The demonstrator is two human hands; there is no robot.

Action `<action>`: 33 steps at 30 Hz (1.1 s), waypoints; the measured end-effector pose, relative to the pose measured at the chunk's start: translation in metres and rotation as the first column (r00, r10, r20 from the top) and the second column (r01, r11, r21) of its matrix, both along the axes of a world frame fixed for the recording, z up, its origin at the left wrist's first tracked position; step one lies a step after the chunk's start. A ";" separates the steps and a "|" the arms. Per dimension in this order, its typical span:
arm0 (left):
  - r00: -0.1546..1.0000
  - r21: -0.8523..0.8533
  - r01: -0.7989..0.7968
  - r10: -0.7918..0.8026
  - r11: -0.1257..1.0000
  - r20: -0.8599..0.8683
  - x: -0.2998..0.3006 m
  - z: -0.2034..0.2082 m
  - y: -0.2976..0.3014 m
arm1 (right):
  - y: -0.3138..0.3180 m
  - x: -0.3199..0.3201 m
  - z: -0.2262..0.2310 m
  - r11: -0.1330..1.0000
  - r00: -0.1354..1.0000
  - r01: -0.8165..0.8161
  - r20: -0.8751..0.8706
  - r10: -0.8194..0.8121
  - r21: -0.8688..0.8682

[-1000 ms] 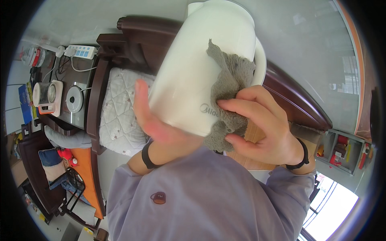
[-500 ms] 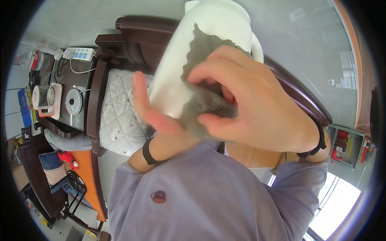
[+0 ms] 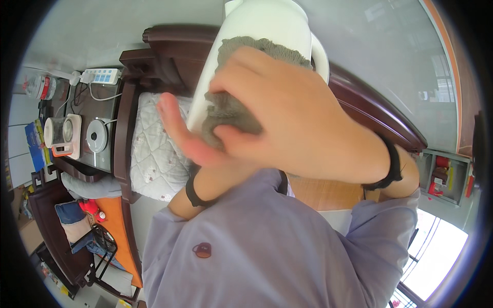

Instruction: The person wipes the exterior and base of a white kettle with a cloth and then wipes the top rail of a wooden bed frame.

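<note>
while our right hand (image 3: 287, 108) is closed on a bunched grey cloth (image 3: 231, 115), gathering it between thumb and fingers, the cloth lies flat against the side of a white kettle (image 3: 257, 23). the kettle is tilted in front of our chest, directly beyond that hand, which hides much of its lower right part. the cloth's ragged upper edge spreads out past our knuckles over the white wall. our left hand (image 3: 205, 156) is at the kettle's lower end, with its thumb stretched out along the left side; its other fingers are hidden, so we cannot tell how far they are curled.

the spout (image 3: 232, 6) points to the upper left, cut by the picture's top edge, and the handle (image 3: 322, 59) curves out on the right, apart from both our hands. behind the kettle runs a dark wooden backrest (image 3: 190, 38). to the right of the handle we have open room above the wooden rail, in front of a pale glossy wall (image 3: 385, 56). on the left, a quilted cushion (image 3: 159, 154) sits near our thumb, and past the dark armrest (image 3: 126, 123) is the desk (image 3: 107, 105), well apart from us, carrying a round white base (image 3: 96, 136) and a glass pot (image 3: 57, 131).
</note>
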State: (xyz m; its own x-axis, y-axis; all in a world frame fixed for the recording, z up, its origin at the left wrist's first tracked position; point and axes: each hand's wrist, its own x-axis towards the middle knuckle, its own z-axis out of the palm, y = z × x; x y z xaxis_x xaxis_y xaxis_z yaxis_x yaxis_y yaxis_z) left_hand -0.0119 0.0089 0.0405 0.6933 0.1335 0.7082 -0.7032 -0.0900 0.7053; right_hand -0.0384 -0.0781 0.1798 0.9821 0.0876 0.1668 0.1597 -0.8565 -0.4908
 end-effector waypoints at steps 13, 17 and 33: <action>0.950 0.222 0.006 -0.075 0.975 0.303 0.012 0.010 0.015 | -0.048 -0.036 -0.032 0.992 0.996 -0.041 0.074 0.051 -0.120; 0.962 0.395 0.042 -0.143 0.918 0.230 0.005 0.013 0.025 | -0.086 0.005 -0.056 0.996 0.972 0.085 0.217 -0.090 0.030; 0.922 0.402 -0.142 -0.026 0.905 0.386 0.010 0.022 0.029 | -0.048 0.001 -0.054 0.984 0.925 -0.158 0.337 0.176 -0.083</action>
